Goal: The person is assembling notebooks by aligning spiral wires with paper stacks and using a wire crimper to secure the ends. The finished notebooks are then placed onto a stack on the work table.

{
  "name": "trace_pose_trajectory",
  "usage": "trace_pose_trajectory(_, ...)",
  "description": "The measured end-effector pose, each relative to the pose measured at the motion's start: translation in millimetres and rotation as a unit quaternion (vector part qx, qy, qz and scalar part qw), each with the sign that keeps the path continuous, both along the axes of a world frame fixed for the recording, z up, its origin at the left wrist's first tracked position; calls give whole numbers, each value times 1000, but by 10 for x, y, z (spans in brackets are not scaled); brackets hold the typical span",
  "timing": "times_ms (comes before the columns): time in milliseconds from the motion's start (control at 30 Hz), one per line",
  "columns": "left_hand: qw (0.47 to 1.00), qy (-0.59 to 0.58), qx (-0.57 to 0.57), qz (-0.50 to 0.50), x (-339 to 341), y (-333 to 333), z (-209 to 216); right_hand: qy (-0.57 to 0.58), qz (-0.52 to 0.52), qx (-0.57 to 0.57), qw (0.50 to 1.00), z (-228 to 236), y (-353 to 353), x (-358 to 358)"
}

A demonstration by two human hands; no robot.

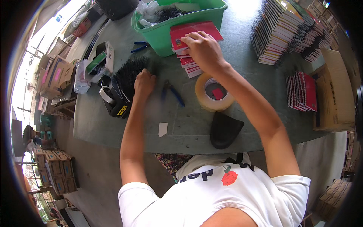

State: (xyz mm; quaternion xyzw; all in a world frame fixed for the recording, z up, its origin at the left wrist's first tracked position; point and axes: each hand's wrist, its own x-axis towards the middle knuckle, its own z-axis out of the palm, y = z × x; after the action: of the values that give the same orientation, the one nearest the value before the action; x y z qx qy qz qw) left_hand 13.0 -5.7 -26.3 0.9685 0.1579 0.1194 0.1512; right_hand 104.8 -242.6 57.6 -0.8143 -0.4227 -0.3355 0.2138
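Note:
My right hand is closed over the near edge of a red-covered notebook, the top one of a small uneven stack beside a green tub. Its thumb is mostly hidden. My left hand has its fingers curled at the right side of a bundle of black spiral binding coils; whatever they pinch is out of sight. Just left of that hand stands a black tape dispenser with a white roll. Blue-handled pliers lie on the table between my arms.
The green tub holds coils and plastic. A big tape roll and a black curved pad lie near my right forearm. Spiral notebooks are piled far right, red ones by a cardboard box. More blue pliers lie left.

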Motion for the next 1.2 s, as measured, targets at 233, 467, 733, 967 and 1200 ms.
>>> trace_pose_trajectory(233,970,-222,-97,-4,-52,-205,606,97,86,146,981,184,-208,37)
trace_pose_trajectory(467,737,-70,-652,-166,-128,-1140,980,410,275,555,670,109,-740,-629)
trace_pose_trajectory(733,909,-54,-354,-215,-203,-1390,560,84,0,52,995,-110,-780,-604)
trace_pose_trajectory(967,893,-56,-430,-118,-405,-1211,777,215,-21,-2,976,-135,-647,-574)
trace_pose_trajectory(1200,934,-170,-253,-187,-437,-1391,692,257,-7,-3,966,-137,-638,-590)
